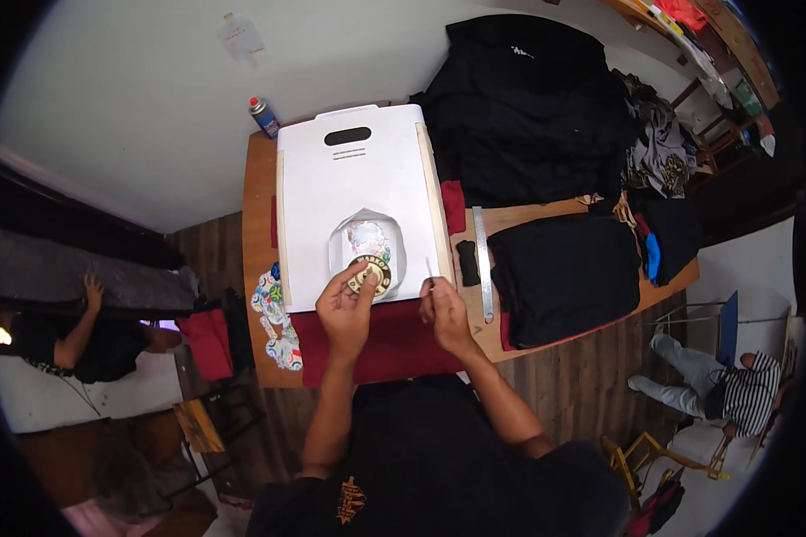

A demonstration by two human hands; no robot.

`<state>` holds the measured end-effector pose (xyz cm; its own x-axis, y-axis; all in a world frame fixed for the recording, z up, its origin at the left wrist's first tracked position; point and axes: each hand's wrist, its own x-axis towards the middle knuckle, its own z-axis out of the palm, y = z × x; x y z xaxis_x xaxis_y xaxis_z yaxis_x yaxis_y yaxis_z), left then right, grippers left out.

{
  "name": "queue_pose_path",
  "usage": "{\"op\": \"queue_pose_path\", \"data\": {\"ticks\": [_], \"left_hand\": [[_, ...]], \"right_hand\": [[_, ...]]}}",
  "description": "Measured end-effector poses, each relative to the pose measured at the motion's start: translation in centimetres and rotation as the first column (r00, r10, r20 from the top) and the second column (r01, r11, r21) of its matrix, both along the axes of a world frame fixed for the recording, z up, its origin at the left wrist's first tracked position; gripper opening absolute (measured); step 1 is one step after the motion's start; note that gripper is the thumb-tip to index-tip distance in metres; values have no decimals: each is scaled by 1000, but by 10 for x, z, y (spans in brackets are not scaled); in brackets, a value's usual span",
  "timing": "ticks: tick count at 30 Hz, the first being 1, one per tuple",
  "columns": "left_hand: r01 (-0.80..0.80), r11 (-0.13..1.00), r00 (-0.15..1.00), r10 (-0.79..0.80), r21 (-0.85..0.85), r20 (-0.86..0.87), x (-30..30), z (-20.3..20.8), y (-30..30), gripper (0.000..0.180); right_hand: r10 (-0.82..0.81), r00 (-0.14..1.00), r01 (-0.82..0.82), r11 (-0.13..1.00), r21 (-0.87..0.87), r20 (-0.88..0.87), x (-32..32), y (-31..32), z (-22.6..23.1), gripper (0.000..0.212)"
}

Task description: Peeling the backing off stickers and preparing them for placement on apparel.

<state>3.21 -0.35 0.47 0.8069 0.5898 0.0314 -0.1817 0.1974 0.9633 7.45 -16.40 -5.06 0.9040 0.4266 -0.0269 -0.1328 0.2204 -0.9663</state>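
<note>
My left hand (345, 311) pinches a round black-and-cream badge (370, 278) with lettering round its rim. Whether it is a patch or a sticker I cannot tell. Beside it, at the board's front right corner, my right hand (446, 313) is closed round a thin pale stick-like thing (429, 267), too small to name. Both hands are over the near end of a large white board (347, 183) that has an oval slot at its far end. Behind the badge, a roundish opening with pale edges (338, 244) shows colourful printed pieces (367, 236) inside. Dark red cloth (376, 345) lies under the board.
Right of the board are a metal ruler (484, 268), folded black garments (564, 277) and a black garment (537, 107). A spray can (263, 117) stands at the far left corner, patterned cloth (279, 318) nearer. Other people are at left and right.
</note>
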Motion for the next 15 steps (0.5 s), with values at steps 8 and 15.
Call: {"op": "queue_pose_path", "data": {"ticks": [8,15], "left_hand": [[51,997,998,-49,-66,38,-2,19,-2,29],[58,997,997,-54,-53,62,-7,17,1,27]], "right_hand": [[84,996,-83,996,18,-10,-14,15,26,29],[139,987,-129,985,119,-86,-26,28,36,29]]}}
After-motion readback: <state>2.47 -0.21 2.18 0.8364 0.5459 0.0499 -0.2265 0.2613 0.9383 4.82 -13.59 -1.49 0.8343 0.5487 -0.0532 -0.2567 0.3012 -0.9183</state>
